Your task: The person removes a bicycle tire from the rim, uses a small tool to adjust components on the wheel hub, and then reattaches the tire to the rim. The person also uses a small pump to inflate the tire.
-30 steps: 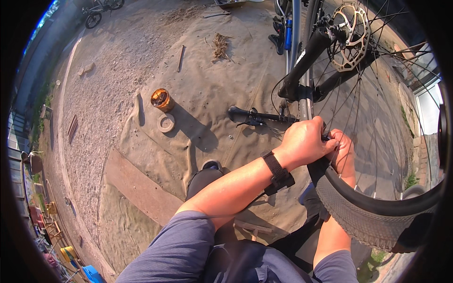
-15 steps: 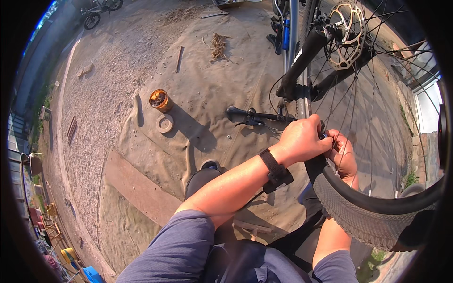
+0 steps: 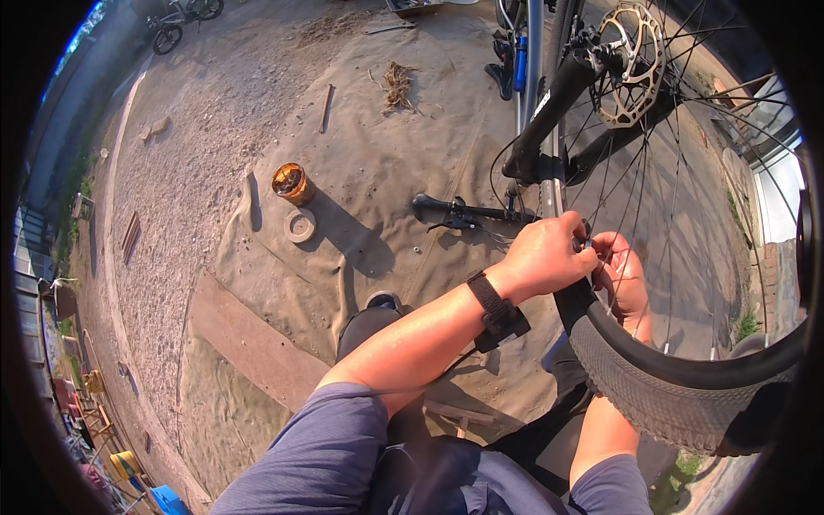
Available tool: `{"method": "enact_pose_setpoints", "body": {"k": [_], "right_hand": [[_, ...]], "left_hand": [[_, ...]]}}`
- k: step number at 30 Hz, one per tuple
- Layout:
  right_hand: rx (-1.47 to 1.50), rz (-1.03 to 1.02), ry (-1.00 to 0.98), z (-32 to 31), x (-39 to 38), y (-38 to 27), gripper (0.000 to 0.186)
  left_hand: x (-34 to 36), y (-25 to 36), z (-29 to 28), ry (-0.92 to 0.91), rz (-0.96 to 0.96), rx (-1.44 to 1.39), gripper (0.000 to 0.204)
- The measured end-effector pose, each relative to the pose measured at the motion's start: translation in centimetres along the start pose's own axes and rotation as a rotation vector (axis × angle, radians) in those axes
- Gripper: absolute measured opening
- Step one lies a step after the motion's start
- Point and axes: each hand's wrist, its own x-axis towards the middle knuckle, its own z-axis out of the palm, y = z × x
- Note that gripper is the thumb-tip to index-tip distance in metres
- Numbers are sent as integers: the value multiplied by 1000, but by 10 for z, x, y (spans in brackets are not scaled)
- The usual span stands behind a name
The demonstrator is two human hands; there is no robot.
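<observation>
A bicycle wheel with a black tyre (image 3: 652,390), a dark rim (image 3: 678,369) and thin spokes stands in front of me on the right. My left hand (image 3: 549,253), a black strap round its wrist, is closed at the rim, thumb and fingers pinched around a small dark, partly shiny piece. My right hand (image 3: 622,273) reaches up from beyond the tyre, among the spokes, its fingertips pinched close to the left ones. What the right fingers hold is hidden. Above the hands are the black fork (image 3: 558,112) and a perforated brake disc (image 3: 633,64).
A handlebar grip with its lever (image 3: 455,212) rests on the tan ground sheet (image 3: 463,129). Left of it are an orange tub (image 3: 293,183) with dark contents and a round lid (image 3: 300,225). A brown board (image 3: 249,343) lies near my leg. Dry straw (image 3: 396,86) is farther off.
The wheel has turned very slightly, with the lower spoke ends shifting left. My right fingers have shifted a little, and the small shiny piece shows more between the hands.
</observation>
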Motion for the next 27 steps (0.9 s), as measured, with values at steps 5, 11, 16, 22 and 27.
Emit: {"method": "enact_pose_setpoints", "body": {"k": [5,11,16,22,27], "right_hand": [[-11,47,71,7,1,-1,35],[25,-33,72,11,6,9,23],[-1,-69,37,9,3,5,25],[9,-113,-1,3,5,15,28],[75,-88,-22,3,7,19,31]], "left_hand": [[0,-4,-2,-20,-21,-27,36],[2,-17,3,26,8,31,29],[3,-13,-1,24,-14,57,25],[0,-9,-5,15,-68,14,25],[-3,-6,-10,-19,-79,-68,27]]}}
